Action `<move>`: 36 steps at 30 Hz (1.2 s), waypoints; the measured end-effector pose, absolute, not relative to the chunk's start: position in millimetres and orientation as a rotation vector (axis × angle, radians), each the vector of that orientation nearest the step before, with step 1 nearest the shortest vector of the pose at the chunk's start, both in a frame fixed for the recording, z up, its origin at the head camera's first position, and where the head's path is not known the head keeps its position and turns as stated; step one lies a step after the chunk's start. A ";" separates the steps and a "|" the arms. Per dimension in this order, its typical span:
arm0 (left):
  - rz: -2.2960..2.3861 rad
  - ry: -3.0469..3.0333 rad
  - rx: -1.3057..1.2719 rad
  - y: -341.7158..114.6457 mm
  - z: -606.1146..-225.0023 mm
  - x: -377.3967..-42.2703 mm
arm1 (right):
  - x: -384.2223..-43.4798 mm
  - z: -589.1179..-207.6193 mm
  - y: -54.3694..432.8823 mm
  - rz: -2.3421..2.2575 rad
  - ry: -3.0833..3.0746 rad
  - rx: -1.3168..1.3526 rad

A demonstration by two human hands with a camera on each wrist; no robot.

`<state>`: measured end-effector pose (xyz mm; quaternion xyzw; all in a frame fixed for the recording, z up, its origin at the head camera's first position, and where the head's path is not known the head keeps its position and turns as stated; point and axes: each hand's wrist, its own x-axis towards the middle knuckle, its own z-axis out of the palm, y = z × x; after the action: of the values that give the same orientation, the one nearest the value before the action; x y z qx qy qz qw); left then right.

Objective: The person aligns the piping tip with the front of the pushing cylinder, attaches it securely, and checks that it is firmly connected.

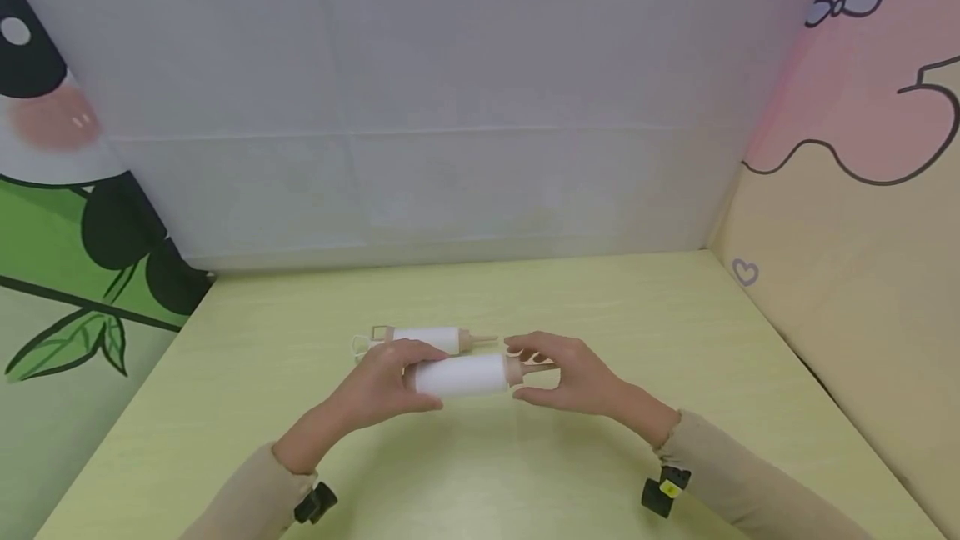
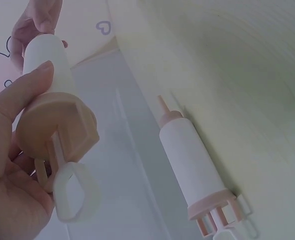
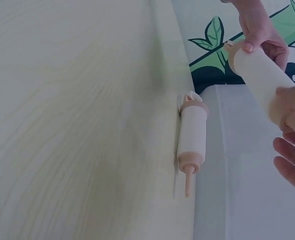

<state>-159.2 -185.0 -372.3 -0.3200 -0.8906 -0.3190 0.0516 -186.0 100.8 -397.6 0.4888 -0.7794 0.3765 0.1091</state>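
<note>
My left hand (image 1: 386,386) grips a white syringe (image 1: 461,376) around the end with the beige cap and the pale ring handle (image 2: 78,192). It is held up off the table, its thin beige nozzle (image 1: 540,367) pointing right. At the nozzle end, my right hand (image 1: 573,375) has its thumb and fingers spread about the tip; whether a finger touches it is hard to tell. Just behind lies a second, similar syringe (image 1: 427,340), flat on the table with its nozzle also pointing right. The right wrist view shows this second syringe (image 3: 192,132) whole.
The pale yellow-green tabletop (image 1: 637,307) ends at a grey-white backdrop (image 1: 480,190). Walls with cartoon drawings stand at the left and right, a green plant (image 1: 67,348) painted on one and a pink shape (image 1: 862,98) on the other.
</note>
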 end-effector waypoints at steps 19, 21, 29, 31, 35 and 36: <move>-0.966 -2.669 -0.974 -189.4 -377.5 -162.9 | -187.7 -399.1 98.6 1.072 -2.402 1.345; -0.963 -2.670 -0.962 -190.2 -377.6 -163.5 | -188.1 -399.9 98.2 1.104 -2.346 1.385; -0.920 -2.653 -0.987 -187.3 -375.1 -161.2 | -188.9 -403.1 96.5 1.082 -2.230 1.415; -0.907 -2.663 -0.986 -186.4 -373.5 -160.4 | -187.8 -403.4 96.9 1.064 -2.252 1.385; -0.876 -2.674 -1.000 -185.0 -371.0 -159.4 | -185.6 -403.7 97.2 1.077 -2.287 1.366; -0.871 -2.676 -1.003 -184.8 -370.8 -159.4 | -185.1 -403.7 97.1 1.080 -2.289 1.366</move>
<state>-159.4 -184.8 -370.8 -0.3346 -0.8931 -0.2906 0.0773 -185.1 97.1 -403.7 0.4708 -0.7889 0.3722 0.1324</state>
